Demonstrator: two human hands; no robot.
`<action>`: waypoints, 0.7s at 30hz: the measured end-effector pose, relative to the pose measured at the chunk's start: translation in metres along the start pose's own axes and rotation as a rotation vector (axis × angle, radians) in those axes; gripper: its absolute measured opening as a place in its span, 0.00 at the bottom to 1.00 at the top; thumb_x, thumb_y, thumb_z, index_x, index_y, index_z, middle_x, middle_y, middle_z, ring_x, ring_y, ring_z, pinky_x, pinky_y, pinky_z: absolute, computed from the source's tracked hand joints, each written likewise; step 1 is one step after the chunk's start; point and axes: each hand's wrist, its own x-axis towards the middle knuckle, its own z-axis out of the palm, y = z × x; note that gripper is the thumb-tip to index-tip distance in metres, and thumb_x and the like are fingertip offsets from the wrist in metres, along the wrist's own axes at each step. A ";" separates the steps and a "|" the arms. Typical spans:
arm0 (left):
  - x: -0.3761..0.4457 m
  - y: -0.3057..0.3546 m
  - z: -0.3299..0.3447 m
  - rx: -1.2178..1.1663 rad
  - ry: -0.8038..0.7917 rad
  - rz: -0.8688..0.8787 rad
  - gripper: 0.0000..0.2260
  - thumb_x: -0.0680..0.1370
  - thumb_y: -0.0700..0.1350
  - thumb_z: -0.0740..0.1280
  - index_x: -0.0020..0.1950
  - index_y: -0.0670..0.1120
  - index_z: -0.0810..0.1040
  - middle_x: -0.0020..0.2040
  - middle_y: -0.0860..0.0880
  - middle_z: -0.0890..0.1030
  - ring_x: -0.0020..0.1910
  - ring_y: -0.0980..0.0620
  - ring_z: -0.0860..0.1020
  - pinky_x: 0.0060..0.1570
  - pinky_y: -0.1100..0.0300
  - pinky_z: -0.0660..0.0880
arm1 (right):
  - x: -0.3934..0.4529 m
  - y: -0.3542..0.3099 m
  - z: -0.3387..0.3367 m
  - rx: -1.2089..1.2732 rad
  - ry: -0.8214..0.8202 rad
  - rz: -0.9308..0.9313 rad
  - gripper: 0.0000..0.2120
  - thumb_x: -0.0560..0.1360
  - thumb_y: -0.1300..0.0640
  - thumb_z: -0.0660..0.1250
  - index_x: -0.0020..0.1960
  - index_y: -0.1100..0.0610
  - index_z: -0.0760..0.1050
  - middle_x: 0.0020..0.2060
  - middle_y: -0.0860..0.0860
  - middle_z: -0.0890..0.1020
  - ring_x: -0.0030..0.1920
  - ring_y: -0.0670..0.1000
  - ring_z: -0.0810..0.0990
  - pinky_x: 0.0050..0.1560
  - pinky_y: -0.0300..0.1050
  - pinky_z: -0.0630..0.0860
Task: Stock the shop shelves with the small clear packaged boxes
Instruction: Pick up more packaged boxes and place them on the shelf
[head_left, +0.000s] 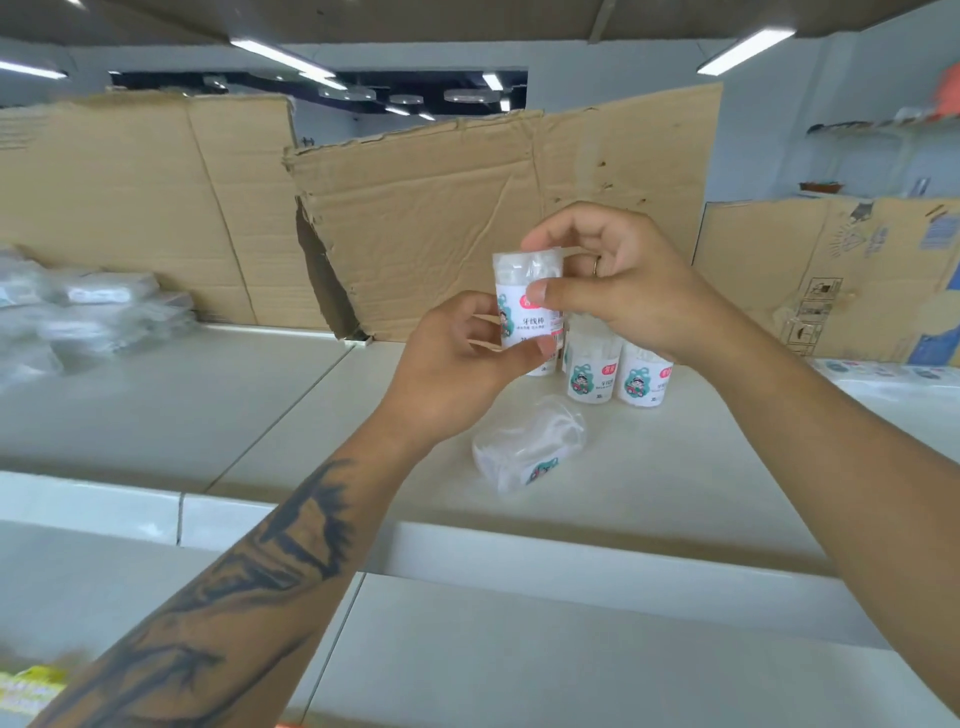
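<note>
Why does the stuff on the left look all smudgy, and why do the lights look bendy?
In the head view, the plastic bags at the left edge are smeared by blur, while the held box between the left hand and right hand is sharp; the wide lens bends the ceiling lights and the shelf edge.

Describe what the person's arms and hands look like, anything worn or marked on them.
Both forearms are bare, with no sleeves in view and no gloves. The left forearm carries a large dark tattoo of jagged, brush-like strokes running from near the wrist toward the elbow. The right hand wears a thin ring on one finger. The left hand shows no jewellery.
</note>
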 end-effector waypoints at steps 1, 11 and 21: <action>0.001 -0.004 0.001 0.013 0.012 -0.010 0.18 0.70 0.51 0.81 0.56 0.50 0.81 0.47 0.51 0.86 0.44 0.53 0.85 0.47 0.57 0.79 | 0.000 0.005 0.002 -0.022 0.004 -0.008 0.14 0.72 0.68 0.76 0.56 0.58 0.79 0.51 0.49 0.83 0.46 0.46 0.84 0.47 0.45 0.81; -0.010 -0.014 0.006 0.179 0.077 -0.042 0.20 0.70 0.60 0.79 0.57 0.58 0.77 0.47 0.56 0.83 0.44 0.54 0.83 0.46 0.57 0.77 | -0.009 0.026 0.008 -0.265 0.065 -0.063 0.12 0.74 0.54 0.75 0.57 0.50 0.81 0.51 0.41 0.84 0.49 0.46 0.84 0.54 0.46 0.81; -0.038 -0.006 -0.002 0.265 -0.261 -0.153 0.28 0.64 0.70 0.76 0.60 0.64 0.75 0.50 0.57 0.83 0.47 0.60 0.82 0.47 0.60 0.75 | -0.014 0.045 0.009 -0.665 0.043 -0.031 0.14 0.77 0.51 0.73 0.60 0.53 0.81 0.51 0.49 0.85 0.54 0.51 0.81 0.56 0.44 0.74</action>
